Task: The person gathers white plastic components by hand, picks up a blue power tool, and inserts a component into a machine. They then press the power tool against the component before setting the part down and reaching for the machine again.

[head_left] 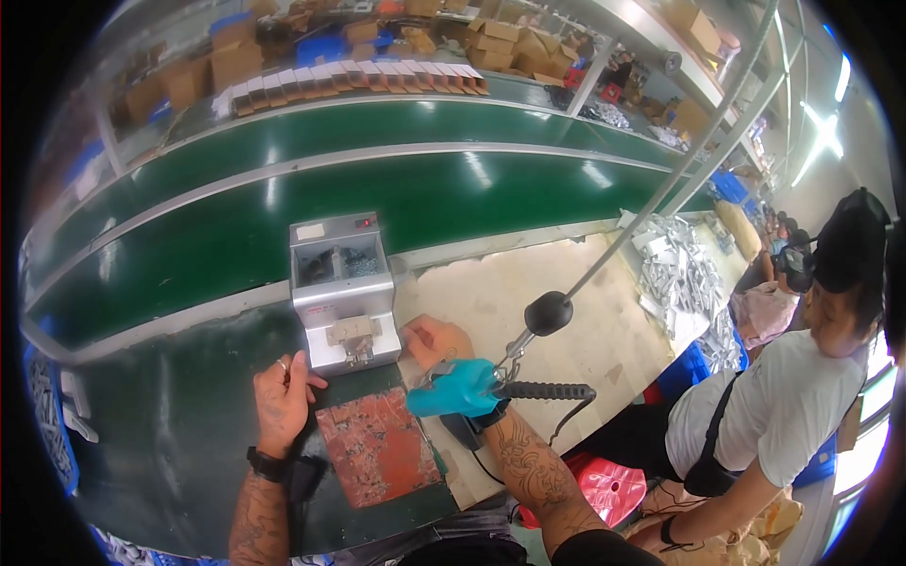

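Observation:
A grey screw feeder (344, 297) stands in front of me, with small metal screws in its open top. My left hand (281, 404) is at its lower left corner, thumb and fingers apart, with nothing seen in it. At the feeder's right side is my right hand (439, 341), its fingers curled in; whatever they may hold is hidden. A teal electric screwdriver (453, 389) hangs over my right wrist on a hook and cable, covering part of that hand. Between my forearms lies a worn red mat (377, 446).
Behind the feeder runs a green conveyor belt (453, 193), with a row of small boxes (359, 77) beyond. A pile of silver-white parts (681, 269) lies to the right on the cardboard-covered bench (510, 302). A co-worker (774, 406) is close at my right, near a red stool (609, 491).

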### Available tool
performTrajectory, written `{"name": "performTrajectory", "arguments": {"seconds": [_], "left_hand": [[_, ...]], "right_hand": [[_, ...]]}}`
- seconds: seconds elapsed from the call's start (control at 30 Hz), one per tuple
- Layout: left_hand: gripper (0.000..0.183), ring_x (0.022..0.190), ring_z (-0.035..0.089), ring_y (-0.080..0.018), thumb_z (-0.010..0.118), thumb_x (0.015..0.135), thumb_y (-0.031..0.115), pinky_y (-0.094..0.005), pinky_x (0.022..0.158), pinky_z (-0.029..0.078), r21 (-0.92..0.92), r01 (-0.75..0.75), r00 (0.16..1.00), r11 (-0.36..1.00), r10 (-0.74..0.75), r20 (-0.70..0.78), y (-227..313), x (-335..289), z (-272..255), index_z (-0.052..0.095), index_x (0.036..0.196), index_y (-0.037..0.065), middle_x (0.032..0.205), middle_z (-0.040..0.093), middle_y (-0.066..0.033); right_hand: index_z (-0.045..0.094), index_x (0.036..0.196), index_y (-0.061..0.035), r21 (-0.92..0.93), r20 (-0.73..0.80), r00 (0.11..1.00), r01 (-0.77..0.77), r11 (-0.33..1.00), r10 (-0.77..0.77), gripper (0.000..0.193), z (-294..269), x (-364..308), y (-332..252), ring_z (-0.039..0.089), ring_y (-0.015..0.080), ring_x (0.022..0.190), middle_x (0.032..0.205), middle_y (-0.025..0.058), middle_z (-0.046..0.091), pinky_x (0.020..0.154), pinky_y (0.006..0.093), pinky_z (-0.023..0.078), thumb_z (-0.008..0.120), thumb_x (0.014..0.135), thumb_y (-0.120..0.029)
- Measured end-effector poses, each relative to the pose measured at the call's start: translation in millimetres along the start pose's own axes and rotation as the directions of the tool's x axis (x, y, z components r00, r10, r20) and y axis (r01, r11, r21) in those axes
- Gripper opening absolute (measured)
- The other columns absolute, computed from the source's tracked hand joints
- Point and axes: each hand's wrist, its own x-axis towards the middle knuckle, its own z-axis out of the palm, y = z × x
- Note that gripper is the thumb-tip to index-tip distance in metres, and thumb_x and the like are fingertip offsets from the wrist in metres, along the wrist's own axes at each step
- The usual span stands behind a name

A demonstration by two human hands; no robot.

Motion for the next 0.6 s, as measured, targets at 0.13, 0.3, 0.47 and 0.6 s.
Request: {"name": "performTrajectory", "arguments": {"seconds": [0.13,0.3,0.47,0.6], "left_hand": [[0.046,0.051,0.058,-0.0094,0.05,0.113,0.03,-0.0255,0.049,0.044,-0.037,-0.013,1.0,0.999,0.012,-0.014,-7.6,0.4,1.2,0.06,0.078,0.001,0.07,0.073,-0.0101],[0.045,0.052,0.06,-0.0096,0.05,0.113,0.031,-0.0244,0.05,0.044,-0.036,-0.013,1.0,0.999,0.013,-0.012,-8.4,0.6,2.1,0.06,0.081,0.002,0.071,0.073,-0.0098],[0.045,0.053,0.061,-0.0097,0.05,0.113,0.031,-0.0242,0.05,0.044,-0.049,-0.019,1.0,0.999,0.018,-0.011,-11.0,0.3,1.8,0.06,0.08,0.002,0.071,0.073,-0.0099],[0.044,0.054,0.061,-0.0097,0.05,0.113,0.031,-0.0242,0.051,0.045,-0.067,-0.004,1.0,0.998,0.004,-0.011,-13.0,-0.3,1.2,0.058,0.08,0.003,0.071,0.073,-0.01]], "right_hand": [[0.074,0.102,-0.0068,-0.141,-0.026,0.997,0.064,0.988,-0.068,0.018,3.9,1.6,10.5,0.071,0.0241,0.066,0.074,0.0101,0.074,0.062,0.0372,0.054,0.069,0.097,-0.024],[0.074,0.1,-0.0066,-0.217,-0.035,0.998,0.043,0.975,-0.052,0.018,8.3,4.2,31.4,0.071,0.0244,0.065,0.073,0.0102,0.073,0.062,0.0374,0.053,0.07,0.097,-0.023],[0.074,0.097,-0.0069,-0.218,-0.05,0.997,0.041,0.975,-0.053,0.019,6.9,3.4,22.6,0.07,0.026,0.064,0.072,0.0111,0.072,0.061,0.0391,0.053,0.071,0.096,-0.025],[0.074,0.098,-0.0073,-0.164,-0.037,0.999,-0.022,0.986,0.016,0.02,2.5,1.7,2.4,0.07,0.0269,0.064,0.072,0.0114,0.072,0.062,0.0394,0.053,0.071,0.096,-0.027]]}}
